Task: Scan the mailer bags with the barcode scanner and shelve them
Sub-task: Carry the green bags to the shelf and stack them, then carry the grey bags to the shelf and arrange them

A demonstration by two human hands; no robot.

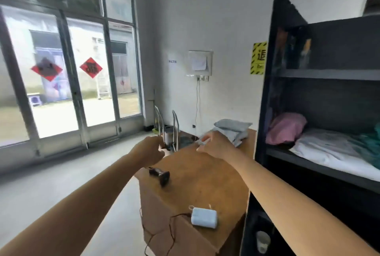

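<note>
Your right grip is pinched on the near edge of the mailer bags, as best the blur allows; which bag in the pile it has, can't tell. Your left grip hangs in the air over the left edge of the surface, fingers curled in, nothing visible in them. The bags sit stacked at the far end of the surface, grey one on top, lighter ones under, close beside the dark shelf. The barcode scanner lies on its side on the surface, nearer you, below the left grip and apart from it. A white block with a thin cable sits at the near end. A pink bag and a white bag lie on a lower shelf board. Judgement: these bags look soft, light, slick plastic, likely to sag and slide off each other, so an edge pinch may drag the top one along. Better to take one bag by a corner or flat under the middle, label side up, so the scanner reads it. No scan is under way; the scanner is untouched.
</note>
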